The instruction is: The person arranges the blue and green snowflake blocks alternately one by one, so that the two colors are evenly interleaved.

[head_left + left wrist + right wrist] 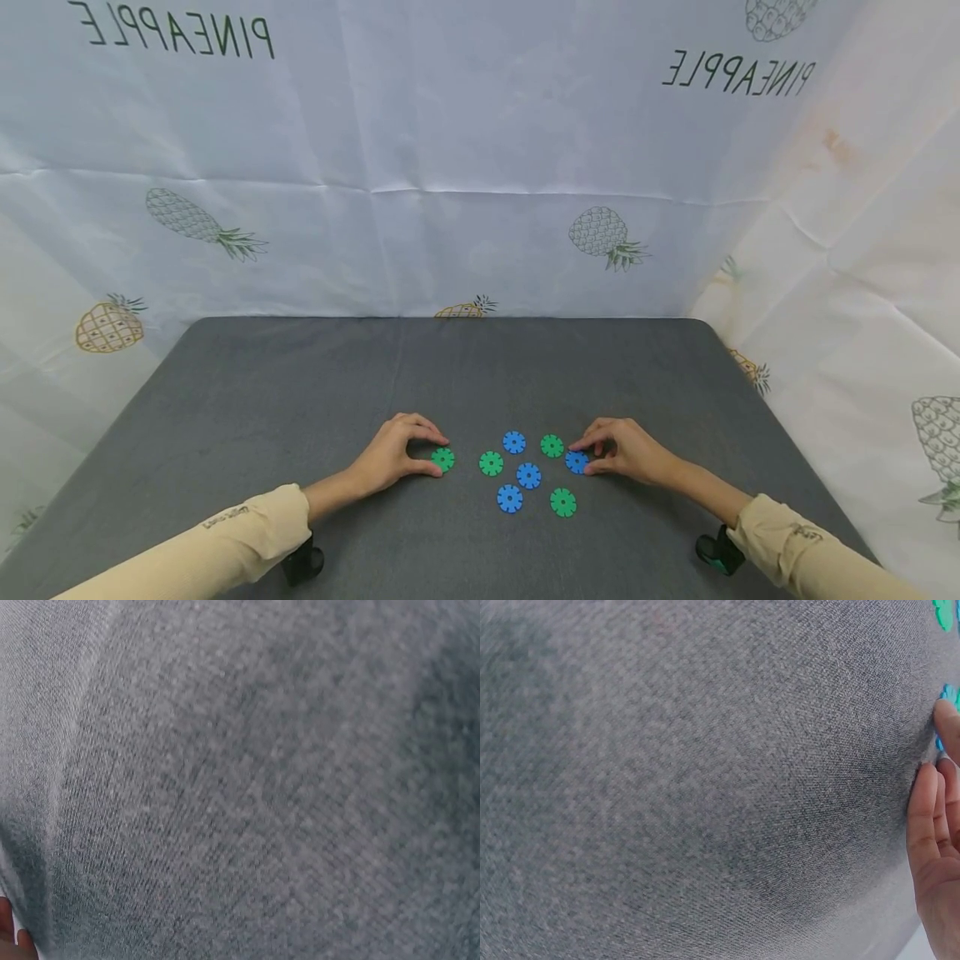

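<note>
In the head view, my left hand [397, 454] holds a green notched disc [442, 459] between thumb and forefinger at the left end of a loose group. My right hand [626, 450] pinches a blue notched disc [577, 462] at the group's right side. Between the hands lie flat discs of the same kind, among them a green disc [491, 463] and a blue disc [528, 476]. Only some fingertips [22, 946] of the left hand enter the left wrist view, at its lower left corner. At the right wrist view's right edge, right-hand fingers [924, 810] show beside partly cut-off discs.
A dark grey cloth covers the table [300, 367]. Behind and beside it hangs a white curtain [465, 133] printed with pineapples. Black wrist devices, such as the left one [303, 562], sit under both cuffs.
</note>
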Demonstrator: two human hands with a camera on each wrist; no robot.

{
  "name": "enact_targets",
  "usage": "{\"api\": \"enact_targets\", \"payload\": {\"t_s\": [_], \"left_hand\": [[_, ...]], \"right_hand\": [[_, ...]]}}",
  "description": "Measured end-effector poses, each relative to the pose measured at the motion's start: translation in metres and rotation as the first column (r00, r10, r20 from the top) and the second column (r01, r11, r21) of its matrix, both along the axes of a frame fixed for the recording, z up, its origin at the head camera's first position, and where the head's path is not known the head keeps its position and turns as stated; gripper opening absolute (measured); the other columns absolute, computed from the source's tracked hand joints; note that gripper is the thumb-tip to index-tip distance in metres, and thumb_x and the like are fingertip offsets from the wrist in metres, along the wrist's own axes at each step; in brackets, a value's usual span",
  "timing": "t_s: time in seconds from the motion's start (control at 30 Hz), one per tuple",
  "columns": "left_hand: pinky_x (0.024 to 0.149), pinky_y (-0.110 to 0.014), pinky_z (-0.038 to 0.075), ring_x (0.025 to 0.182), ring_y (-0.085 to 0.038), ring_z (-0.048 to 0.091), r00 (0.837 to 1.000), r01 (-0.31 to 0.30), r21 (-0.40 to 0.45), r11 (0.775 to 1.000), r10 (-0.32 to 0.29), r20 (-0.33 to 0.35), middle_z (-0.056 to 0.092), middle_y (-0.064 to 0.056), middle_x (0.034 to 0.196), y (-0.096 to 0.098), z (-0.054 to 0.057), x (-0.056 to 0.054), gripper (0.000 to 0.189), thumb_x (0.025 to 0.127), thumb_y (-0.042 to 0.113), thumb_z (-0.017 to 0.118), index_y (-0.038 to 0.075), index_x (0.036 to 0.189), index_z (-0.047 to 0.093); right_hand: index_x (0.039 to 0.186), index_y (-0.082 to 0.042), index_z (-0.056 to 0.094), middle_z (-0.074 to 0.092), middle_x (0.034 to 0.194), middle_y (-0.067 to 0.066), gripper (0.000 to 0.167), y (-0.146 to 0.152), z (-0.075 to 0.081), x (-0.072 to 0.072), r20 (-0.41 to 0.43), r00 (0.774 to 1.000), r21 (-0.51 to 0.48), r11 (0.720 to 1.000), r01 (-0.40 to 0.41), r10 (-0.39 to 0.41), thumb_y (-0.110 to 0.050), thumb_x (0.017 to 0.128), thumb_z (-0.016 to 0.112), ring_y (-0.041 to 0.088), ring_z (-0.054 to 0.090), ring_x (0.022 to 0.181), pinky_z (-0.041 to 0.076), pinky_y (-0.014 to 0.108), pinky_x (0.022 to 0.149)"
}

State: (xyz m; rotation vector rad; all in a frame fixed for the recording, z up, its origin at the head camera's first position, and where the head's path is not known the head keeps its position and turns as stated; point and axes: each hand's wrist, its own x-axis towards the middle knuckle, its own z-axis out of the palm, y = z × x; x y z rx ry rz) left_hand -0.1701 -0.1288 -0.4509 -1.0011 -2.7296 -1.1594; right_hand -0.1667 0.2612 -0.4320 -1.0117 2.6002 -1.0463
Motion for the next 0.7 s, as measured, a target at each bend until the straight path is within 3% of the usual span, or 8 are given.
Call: {"api": "enact_targets", "payload": {"t_s": [0.23, 0.7], "left_hand": [[0.089, -0.047, 0.041, 0.1, -0.022, 0.055, 0.999, -0.036, -0.038, 0.999, 0.036, 0.016, 0.063, -0.001, 0.106, -0.0041, 0.0018, 0.0012, 0.033, 0.07, 0.023, 0.085, 0.013, 0.1, 0.077], [0.09, -0.05, 0.036, 0.101, -0.022, 0.05, 1.0, -0.022, -0.065, 0.998, 0.023, 0.009, 0.06, -0.002, 0.109, -0.002, 0.0024, -0.0004, 0.032, 0.07, 0.023, 0.085, 0.016, 0.1, 0.078]], "right_hand": [[0.107, -0.004, 0.074, 0.065, 0.094, 0.001, 0.028, 0.001, 0.0002, -0.0005, 0.003, 1.0, -0.002, 1.0, -0.006, 0.006, -0.012, 0.08, 0.077, 0.01, 0.054, 0.073, 0.052, 0.023, 0.061], [0.107, -0.004, 0.074, 0.065, 0.094, 0.002, 0.028, 0.0013, -0.0003, -0.0011, -0.011, 1.0, -0.002, 1.0, -0.019, 0.019, -0.014, 0.081, 0.077, 0.012, 0.054, 0.073, 0.052, 0.023, 0.06]]}}
